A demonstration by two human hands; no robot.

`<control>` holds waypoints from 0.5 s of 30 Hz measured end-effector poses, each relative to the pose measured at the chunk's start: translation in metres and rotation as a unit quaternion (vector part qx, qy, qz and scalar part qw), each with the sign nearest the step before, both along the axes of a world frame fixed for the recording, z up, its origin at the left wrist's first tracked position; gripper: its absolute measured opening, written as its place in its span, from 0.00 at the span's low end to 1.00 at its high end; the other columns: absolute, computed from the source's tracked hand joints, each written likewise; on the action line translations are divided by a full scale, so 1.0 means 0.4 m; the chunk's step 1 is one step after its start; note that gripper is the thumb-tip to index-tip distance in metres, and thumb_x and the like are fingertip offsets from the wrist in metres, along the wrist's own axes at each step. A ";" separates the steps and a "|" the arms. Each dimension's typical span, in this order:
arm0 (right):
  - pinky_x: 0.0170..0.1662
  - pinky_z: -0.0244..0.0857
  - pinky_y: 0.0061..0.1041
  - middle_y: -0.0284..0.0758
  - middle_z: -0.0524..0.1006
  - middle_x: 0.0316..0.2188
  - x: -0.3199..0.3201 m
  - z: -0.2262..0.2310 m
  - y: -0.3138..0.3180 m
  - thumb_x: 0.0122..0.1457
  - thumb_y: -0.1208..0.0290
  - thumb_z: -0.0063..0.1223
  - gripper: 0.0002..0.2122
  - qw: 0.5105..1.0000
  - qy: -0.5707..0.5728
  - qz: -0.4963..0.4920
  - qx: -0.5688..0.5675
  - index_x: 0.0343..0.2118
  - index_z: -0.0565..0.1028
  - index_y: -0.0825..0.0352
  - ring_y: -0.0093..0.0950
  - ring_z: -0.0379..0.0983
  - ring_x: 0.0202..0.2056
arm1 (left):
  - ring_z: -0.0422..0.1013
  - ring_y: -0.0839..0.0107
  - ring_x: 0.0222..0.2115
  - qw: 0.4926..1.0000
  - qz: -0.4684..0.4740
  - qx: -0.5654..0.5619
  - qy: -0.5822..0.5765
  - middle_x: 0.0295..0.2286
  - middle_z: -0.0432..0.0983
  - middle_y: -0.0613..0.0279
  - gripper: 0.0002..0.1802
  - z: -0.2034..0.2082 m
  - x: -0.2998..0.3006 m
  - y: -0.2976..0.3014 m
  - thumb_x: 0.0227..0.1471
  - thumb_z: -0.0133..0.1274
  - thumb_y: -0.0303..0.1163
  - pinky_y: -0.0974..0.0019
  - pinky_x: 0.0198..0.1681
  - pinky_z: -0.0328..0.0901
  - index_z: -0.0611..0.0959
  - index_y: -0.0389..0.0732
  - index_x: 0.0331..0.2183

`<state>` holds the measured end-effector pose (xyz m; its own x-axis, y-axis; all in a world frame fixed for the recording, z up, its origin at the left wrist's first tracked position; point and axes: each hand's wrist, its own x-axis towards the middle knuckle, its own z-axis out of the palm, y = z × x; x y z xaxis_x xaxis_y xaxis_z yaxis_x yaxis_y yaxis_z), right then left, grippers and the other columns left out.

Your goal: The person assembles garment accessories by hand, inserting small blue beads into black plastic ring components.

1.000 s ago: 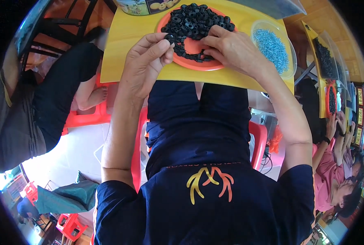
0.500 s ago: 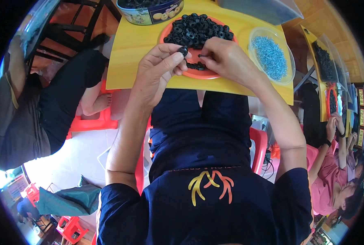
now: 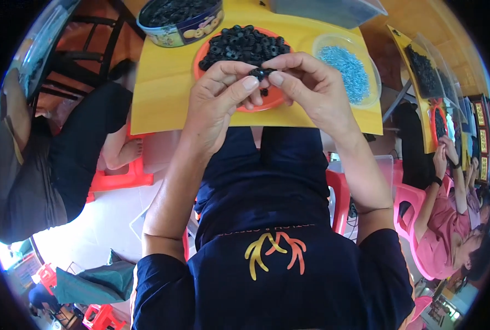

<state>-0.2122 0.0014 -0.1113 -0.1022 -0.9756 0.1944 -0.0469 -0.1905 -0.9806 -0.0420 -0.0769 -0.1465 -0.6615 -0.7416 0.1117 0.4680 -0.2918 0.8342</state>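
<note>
Centrally, left hand [image 3: 220, 104] and right hand [image 3: 311, 91] meet fingertip to fingertip, pinching a small black ring [image 3: 257, 72] just above the near rim of the orange plate [image 3: 201, 54], which carries a ring pile [image 3: 245, 45], with a bead bowl [image 3: 372, 71] to its right.

A single head-worn fisheye looks steeply down, close over the hands [image 3: 267, 93] and the yellow tabletop [image 3: 162, 93].
</note>
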 end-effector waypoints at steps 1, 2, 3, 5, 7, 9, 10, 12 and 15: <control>0.42 0.68 0.17 0.32 0.78 0.32 0.001 0.007 0.002 0.60 0.77 0.52 0.09 1.000 -0.011 0.007 0.006 0.43 0.75 0.72 0.18 0.75 0.36 | 0.73 0.74 0.28 1.000 -0.003 0.000 0.002 0.32 0.79 0.58 0.09 0.005 0.002 -0.001 0.54 0.54 0.24 0.73 0.33 0.67 0.77 0.36 0.40; 0.42 0.68 0.17 0.32 0.78 0.32 0.001 0.006 0.005 0.60 0.77 0.52 0.09 1.000 -0.011 0.004 0.006 0.43 0.75 0.72 0.18 0.75 0.36 | 0.73 0.74 0.28 1.000 -0.007 -0.001 0.002 0.32 0.79 0.57 0.09 0.008 0.005 -0.002 0.54 0.54 0.24 0.72 0.32 0.67 0.77 0.37 0.40; 0.40 0.68 0.16 0.32 0.78 0.31 0.001 0.002 0.007 0.61 0.77 0.52 0.09 1.000 -0.005 -0.007 -0.011 0.43 0.75 0.71 0.17 0.74 0.34 | 0.73 0.74 0.27 1.000 -0.006 -0.003 -0.001 0.32 0.79 0.57 0.09 0.010 0.000 -0.001 0.55 0.53 0.24 0.73 0.31 0.67 0.76 0.37 0.39; 0.38 0.67 0.15 0.32 0.78 0.31 -0.003 -0.005 0.013 0.61 0.76 0.52 0.09 0.999 -0.002 -0.017 -0.029 0.43 0.75 0.71 0.16 0.73 0.33 | 0.73 0.74 0.26 1.000 -0.009 -0.009 -0.007 0.33 0.79 0.57 0.09 0.010 -0.014 0.006 0.55 0.53 0.24 0.74 0.30 0.66 0.76 0.37 0.39; 0.32 0.65 0.13 0.31 0.78 0.30 -0.011 -0.011 0.018 0.61 0.75 0.52 0.09 0.999 0.000 -0.026 -0.030 0.43 0.76 0.70 0.14 0.70 0.28 | 0.74 0.74 0.25 1.000 -0.010 -0.014 -0.014 0.33 0.79 0.57 0.08 0.012 -0.018 0.011 0.55 0.53 0.24 0.74 0.29 0.66 0.76 0.37 0.39; 0.31 0.64 0.13 0.30 0.78 0.30 -0.011 -0.013 0.024 0.61 0.75 0.53 0.09 0.999 -0.005 -0.034 -0.033 0.43 0.76 0.70 0.13 0.68 0.26 | 0.74 0.75 0.24 1.000 0.002 -0.018 -0.019 0.31 0.79 0.59 0.09 0.013 -0.026 0.013 0.55 0.54 0.25 0.75 0.26 0.65 0.76 0.37 0.40; 0.29 0.63 0.13 0.30 0.78 0.29 -0.011 -0.013 0.026 0.61 0.74 0.53 0.09 0.998 -0.009 -0.042 -0.036 0.43 0.76 0.70 0.13 0.67 0.25 | 0.74 0.75 0.24 1.000 0.002 -0.018 -0.020 0.31 0.79 0.59 0.09 0.012 -0.027 0.014 0.55 0.54 0.25 0.75 0.26 0.65 0.76 0.37 0.40; 0.29 0.63 0.13 0.30 0.78 0.29 -0.012 -0.014 0.030 0.61 0.75 0.53 0.09 0.998 -0.003 -0.049 -0.040 0.43 0.76 0.70 0.13 0.67 0.25 | 0.73 0.76 0.23 0.999 0.023 -0.004 -0.047 0.30 0.78 0.61 0.10 0.009 -0.027 0.020 0.55 0.55 0.25 0.76 0.24 0.64 0.77 0.38 0.40; 0.30 0.63 0.13 0.30 0.78 0.29 -0.009 -0.009 0.033 0.60 0.76 0.53 0.09 0.997 -0.003 -0.062 -0.043 0.43 0.76 0.70 0.13 0.67 0.25 | 0.73 0.76 0.22 0.998 0.028 -0.002 -0.049 0.28 0.77 0.62 0.10 0.005 -0.030 0.023 0.54 0.55 0.26 0.77 0.23 0.63 0.77 0.38 0.40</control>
